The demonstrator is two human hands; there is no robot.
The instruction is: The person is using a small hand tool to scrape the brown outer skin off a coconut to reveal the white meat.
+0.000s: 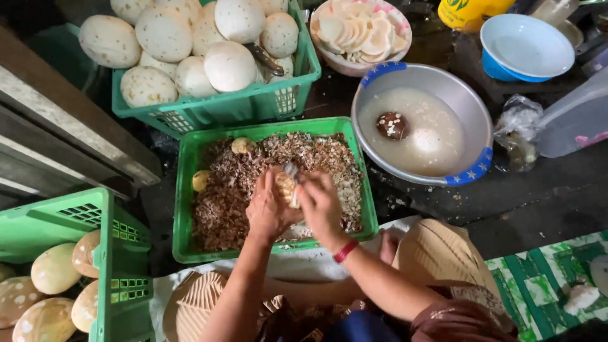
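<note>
Coconut flesh, a small pale-yellow peeled piece (pixel 286 188), sat between both hands directly above the middle green crate (pixel 183 209), so whatever came off it would land on the brown parings (pixel 221 209) already heaped there. The left hand (pixel 267 212) was curled closed around the piece from below, cupping it as a steady rest. The right hand (pixel 323 206), with a red band (pixel 345 251) at its wrist, was closed on a small metal-tipped tool (pixel 291 170) pressed against the top of the piece; whether it was a knife or a peeler could not be told.

Two more yellowish pieces lay in that crate: one at the far edge (pixel 242 145), one against the left wall (pixel 201 180).

Just to the right stood one metal basin with blue handles (pixel 472 174), within easy reach, holding cloudy water with one brown-shelled ball (pixel 392 125) and one white ball (pixel 427 140) in it. Behind it was one bowl of white coconut slices (pixel 361 31) and one empty blue-and-white bowl (pixel 525 47).

A second green crate (pixel 221 111) behind the parings held about a dozen whitish husked coconuts (pixel 229 66). A third green crate (pixel 120 266), close at the person's left, showed about six speckled tan ones (pixel 54 269).
</note>
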